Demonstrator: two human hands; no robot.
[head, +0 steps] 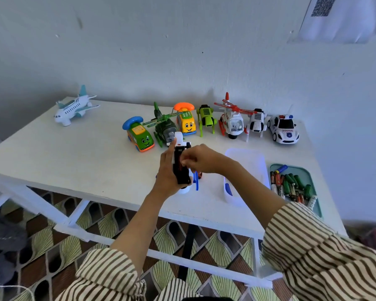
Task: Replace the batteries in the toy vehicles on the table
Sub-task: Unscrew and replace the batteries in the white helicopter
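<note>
Left grip: clamped round upturned toy vehicle.
Right grip: pinching at its underside.
Risk: small part likely dropped over tabletop edge.

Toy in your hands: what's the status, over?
Left hand grips toy, black underside showing. Right hand pinches at it. Batteries in tray, far right. Nothing blocking.

- left hand grips a toy vehicle raised on end, its black underside facing the viewer.
- right hand, fingers curled, pinches at that underside.
- just right of the right hand, a white tray; farther right, a teal tray of batteries.
- beyond both hands, a row of toys.
- far beyond and left of the left hand, a toy airplane.
- everything sits on a white table.
</note>
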